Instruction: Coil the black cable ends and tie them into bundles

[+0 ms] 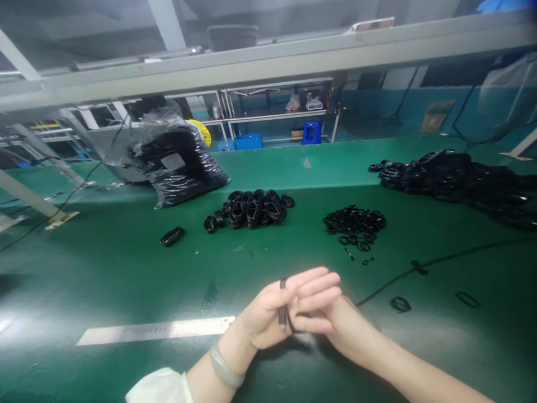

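Note:
My left hand (293, 305), with a bracelet (226, 366) on its wrist, is held palm up, fingers stretched to the right. A black cable (282, 318) lies across its palm, pinned under the thumb and apparently looped round the hand. My right hand (342, 319) meets it from the right; its fingers are hidden behind the left hand. From beside the right hand, a long stretch of black cable (390, 284) runs over the green table (138, 285) to the right edge. A small black piece (419, 267) sits on that stretch.
Coiled black cables (254, 210) are heaped mid-table, with one coil (172, 236) further left. Small black rings (354, 221) lie right of them. A large cable pile (453, 176) fills the far right. A plastic bag (180, 162) stands back left, a metal ruler (155, 330) in front. A shelf beam (251, 64) crosses above.

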Motion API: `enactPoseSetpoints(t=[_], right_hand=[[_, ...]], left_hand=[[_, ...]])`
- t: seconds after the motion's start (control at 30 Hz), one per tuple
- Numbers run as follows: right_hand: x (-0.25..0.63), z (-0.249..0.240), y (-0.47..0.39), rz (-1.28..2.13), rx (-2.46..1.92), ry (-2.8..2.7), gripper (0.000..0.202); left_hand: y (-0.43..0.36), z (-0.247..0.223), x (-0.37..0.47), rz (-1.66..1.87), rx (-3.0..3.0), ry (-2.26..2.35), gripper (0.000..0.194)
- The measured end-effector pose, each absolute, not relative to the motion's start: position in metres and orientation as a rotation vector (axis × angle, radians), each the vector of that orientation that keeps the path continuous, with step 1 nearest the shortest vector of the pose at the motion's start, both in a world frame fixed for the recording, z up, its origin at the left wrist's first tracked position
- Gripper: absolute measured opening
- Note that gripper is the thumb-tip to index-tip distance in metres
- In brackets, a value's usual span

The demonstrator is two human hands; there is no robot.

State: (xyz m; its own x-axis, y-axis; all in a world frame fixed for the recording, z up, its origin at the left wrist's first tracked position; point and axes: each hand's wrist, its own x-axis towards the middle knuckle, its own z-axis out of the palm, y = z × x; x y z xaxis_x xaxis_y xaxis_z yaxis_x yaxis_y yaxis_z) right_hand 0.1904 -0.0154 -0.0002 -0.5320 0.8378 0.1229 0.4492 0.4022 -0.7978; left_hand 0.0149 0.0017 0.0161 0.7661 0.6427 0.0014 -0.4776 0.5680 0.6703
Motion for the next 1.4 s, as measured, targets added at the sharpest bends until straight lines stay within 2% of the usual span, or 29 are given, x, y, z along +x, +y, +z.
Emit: enactPoseSetpoints(t=[0.13,0.3,0.5,0.7,0.87,1.03,1.2,1.3,1.4], right_hand=[[0.187,-0.005,-0.029,0.625,-1.095,-2.52,0.023],[0.198,0.002,-0.027,0.298,-0.76,-2.505,0.023],[0.208,0.013,-0.023,0.204,-0.655,-2.564,0.022],[0.209,0.013,-0.025,0.257,-0.652,-2.623,0.024],[0.209,0.009,-0.015,0.342,-0.639,-2.316,0.021],[0.212,0.006,-0.004,0.695,-0.918,-2.053,0.01],[0.211,0.006,0.002,0.89,-0.965,-1.84,0.011],[0.208,0.005,0.003,0.94,-1.025,-1.809,0.013],[0.205,0.001,-0.001,0.976,-1.062,-1.935,0.022]], left_hand=[[0.018,0.015,0.009,0.968,0.62,0.477,0.04],[0.02,0.007,0.005,0.778,0.652,0.585,0.039],[0.02,0.005,0.007,0.727,0.595,0.566,0.037],[0.024,0.004,0.004,0.74,0.591,0.58,0.036],[0.012,-0.001,0.014,0.576,0.633,0.572,0.034],[0.003,-0.001,0.021,0.402,0.709,0.445,0.061],[-0.001,0.002,0.021,0.227,0.687,0.375,0.067],[0.0,0.007,0.02,0.289,0.626,0.319,0.066],[0.005,0.014,0.016,0.517,0.535,0.318,0.054]])
